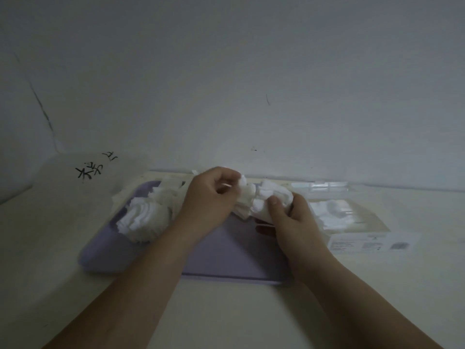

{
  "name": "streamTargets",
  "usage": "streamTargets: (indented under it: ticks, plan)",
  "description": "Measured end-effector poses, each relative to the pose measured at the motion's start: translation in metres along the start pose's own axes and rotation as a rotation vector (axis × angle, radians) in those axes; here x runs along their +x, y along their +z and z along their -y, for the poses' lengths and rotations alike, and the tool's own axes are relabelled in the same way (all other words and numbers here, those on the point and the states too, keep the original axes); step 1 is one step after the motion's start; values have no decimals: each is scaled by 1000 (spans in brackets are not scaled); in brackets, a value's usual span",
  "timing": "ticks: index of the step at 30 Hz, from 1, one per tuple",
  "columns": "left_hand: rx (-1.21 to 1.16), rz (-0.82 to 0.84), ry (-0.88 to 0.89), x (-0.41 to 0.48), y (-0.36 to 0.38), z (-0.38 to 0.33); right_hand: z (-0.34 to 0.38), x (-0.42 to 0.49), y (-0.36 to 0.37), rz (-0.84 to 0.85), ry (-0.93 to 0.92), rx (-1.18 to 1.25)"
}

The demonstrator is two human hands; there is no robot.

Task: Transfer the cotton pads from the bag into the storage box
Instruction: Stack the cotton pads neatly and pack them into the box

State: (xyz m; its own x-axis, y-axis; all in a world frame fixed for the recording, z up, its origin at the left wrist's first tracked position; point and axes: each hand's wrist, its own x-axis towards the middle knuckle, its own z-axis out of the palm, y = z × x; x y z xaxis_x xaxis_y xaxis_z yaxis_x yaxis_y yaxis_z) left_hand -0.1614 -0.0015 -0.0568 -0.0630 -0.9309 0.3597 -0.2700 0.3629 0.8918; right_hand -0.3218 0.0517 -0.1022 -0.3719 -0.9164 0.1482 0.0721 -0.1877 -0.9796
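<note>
Left hand (pixel 208 200) and right hand (pixel 294 219), fingers curled, clamped on cotton pad bundle (pixel 276 193) above lavender tray (pixel 226 255); bag (pixel 352 220) right.

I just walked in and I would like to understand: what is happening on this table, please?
A person holds a bunch of cotton pads in both hands above a purple tray. The left hand pinches one end and the right hand grips the other. A pile of pads lies on the left part of the tray. To the right lies a clear bag with more pads inside.
</note>
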Motion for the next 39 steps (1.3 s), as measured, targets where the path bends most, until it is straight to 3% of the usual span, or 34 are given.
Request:
streamTargets:
  ticks: [3,7,13,18,20,23,26,31,39]
  plan:
    - [485,-38,105,27,-11,10,-1,1,0,-50,1,-39]
    - [658,164,-58,48,-12,20,0,-1,-1,-42,-2,-37]
    - [580,149,-35,43,-16,23,2,-1,0,-61,-10,-44]
    - [385,4,105,16,-22,6,4,-4,0,-77,-12,-36]
    - [52,-3,40,6,-26,-6,6,-4,0,-79,-6,-36]
    - [-492,222,-176,-10,-21,-17,9,-5,1,-68,4,-9]
    - [-400,300,-179,-24,-6,-10,9,-7,2,-10,12,-12]
    - [-220,217,-167,-26,3,3,13,-7,-2,68,23,-9]
    - [-174,146,-156,-26,5,10,21,-12,0,104,84,21]
